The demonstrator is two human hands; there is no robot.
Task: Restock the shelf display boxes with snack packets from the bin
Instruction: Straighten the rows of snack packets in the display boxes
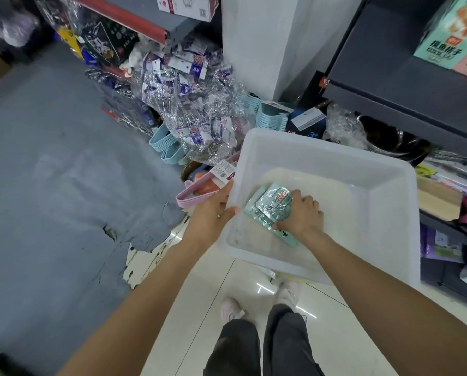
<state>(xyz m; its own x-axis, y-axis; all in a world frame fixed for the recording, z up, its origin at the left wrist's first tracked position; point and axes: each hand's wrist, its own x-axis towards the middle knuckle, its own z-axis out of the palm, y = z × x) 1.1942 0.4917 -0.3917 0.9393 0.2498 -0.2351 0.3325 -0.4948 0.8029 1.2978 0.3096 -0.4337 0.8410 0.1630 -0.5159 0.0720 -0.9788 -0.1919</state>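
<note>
We stand on a floor (50, 164) that is grey over most of its spread and gives way to pale glossy tile under our feet, with a ragged broken edge where the two meet. To our right runs a dark shelf unit (406, 85); a mint-green display box (450, 31) with printed characters stands on its upper board, and mixed goods crowd the lower levels. Ahead, against a white pillar (267, 44), lies a heap of clear plastic bags (191, 104) stuffed with small purple-and-white packets, with stacks of pale blue hangers (164, 143) beside them.

The white translucent bin (376, 180) is the largest thing near us, held tilted in front of our legs, above the tile. Our left hand (213, 211) grips its left rim, thumb hooked over the top edge and fingers outside under the wall.

Inside the bin, at its lower left part, lies a small stack of teal snack packets (270, 206) with silvery shiny faces, resting on the bin's bottom. Our right hand (301, 214) is down in the bin on these packets, fingers curled over the stack's right edge and thumb at its near side, so it is grasping them.

Below, we see dark trousers and pale pink shoes (231, 308).
</note>
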